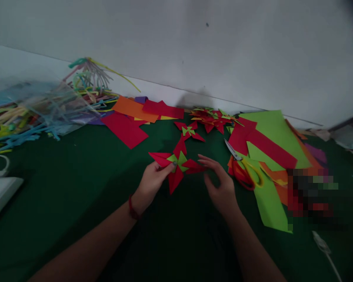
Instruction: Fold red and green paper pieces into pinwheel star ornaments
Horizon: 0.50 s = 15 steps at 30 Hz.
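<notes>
A folded paper flower [174,178] with pointed red petals and a light green centre is pinched in my left hand [155,181], the thumb lying on its middle. My right hand [222,184] is at the tip of the right petal, fingers apart around it; whether they touch it I cannot tell. Just beyond lies a similar red and green paper flower [189,131]. Behind that, a heap of more such flowers [213,117] rests near the wall. Scissors [247,170] with yellow and orange handles lie to the right of my right hand, on paper scraps.
Red paper [126,129] and orange paper [135,109] lie at the back left. Light green sheets [278,135] and red strips [272,149] are at the right. A plastic bag [59,103] sits among pipe cleaners [6,133]. A white box [2,196] stands left; a white cable [322,243] lies right.
</notes>
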{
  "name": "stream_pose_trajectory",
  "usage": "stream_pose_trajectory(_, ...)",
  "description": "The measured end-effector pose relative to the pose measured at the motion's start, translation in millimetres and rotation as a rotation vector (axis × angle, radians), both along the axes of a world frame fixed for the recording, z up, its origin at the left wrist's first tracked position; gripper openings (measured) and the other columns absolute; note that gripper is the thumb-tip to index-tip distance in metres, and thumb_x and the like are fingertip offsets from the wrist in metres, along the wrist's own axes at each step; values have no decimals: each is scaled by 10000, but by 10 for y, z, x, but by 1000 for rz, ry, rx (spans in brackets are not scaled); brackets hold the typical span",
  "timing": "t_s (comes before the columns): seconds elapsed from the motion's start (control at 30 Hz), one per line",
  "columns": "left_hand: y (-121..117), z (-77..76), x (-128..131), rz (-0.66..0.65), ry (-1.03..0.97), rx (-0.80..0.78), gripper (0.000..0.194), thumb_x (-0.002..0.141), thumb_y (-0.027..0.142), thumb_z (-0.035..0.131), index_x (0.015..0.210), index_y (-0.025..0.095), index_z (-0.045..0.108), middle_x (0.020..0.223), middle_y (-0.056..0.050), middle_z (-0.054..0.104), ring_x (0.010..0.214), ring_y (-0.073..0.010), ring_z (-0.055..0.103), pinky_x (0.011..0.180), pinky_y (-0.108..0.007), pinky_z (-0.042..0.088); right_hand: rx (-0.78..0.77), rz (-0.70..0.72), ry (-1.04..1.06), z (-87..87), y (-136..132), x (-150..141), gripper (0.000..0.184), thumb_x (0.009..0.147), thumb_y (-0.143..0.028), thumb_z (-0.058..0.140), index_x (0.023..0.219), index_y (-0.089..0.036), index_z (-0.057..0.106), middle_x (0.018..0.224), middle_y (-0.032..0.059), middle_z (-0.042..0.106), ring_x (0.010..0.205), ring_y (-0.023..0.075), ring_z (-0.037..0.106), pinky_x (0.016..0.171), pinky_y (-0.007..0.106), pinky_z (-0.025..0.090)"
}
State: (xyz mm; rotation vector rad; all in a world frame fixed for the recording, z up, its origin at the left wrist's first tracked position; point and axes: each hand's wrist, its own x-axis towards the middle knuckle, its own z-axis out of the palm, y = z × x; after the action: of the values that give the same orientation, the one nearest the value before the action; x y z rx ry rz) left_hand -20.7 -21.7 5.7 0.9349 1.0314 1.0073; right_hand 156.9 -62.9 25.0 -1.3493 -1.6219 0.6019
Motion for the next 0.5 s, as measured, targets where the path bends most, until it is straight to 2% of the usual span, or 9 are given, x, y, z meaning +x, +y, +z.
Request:
stream_pose_trajectory(0.1,-10,31,7,-60,28,-11,226,725,313,603,853,126,607,921,-78,655,805,-192,610,723,-305,471,-205,-78,173,-16,24,40,229,829,-284,471,1036,-231,552,1061,56,608,978,189,567,808,345,474)
stream_pose_trajectory(0.23,-62,67,39,-141,31,37,234,747,315,580,887,130,606,944,-77,655,848,-193,604,746,-297,464,-442,24,248,-71,41,39,241,773,-379,542,934,-206,592,899,48,661,829,189,620,716,324,502)
stream_pose_trajectory(0.33,-97,71,49,-160,107,46,249,733,328,592,890,136,613,933,-73,659,858,-202,605,740,-297,465,-473,74,248,-98,30,4,216,766,-389,547,854,-201,604,822,31,670,767,177,624,669,305,495)
stream_pose_trajectory(0.5,-119,64,45,-119,189,54,250,699,332,622,880,159,622,907,-59,669,832,-207,615,699,-299,478,-456,86,196,-85,18,-7,206,750,-395,560,795,-200,607,767,4,653,694,147,603,591,254,464)
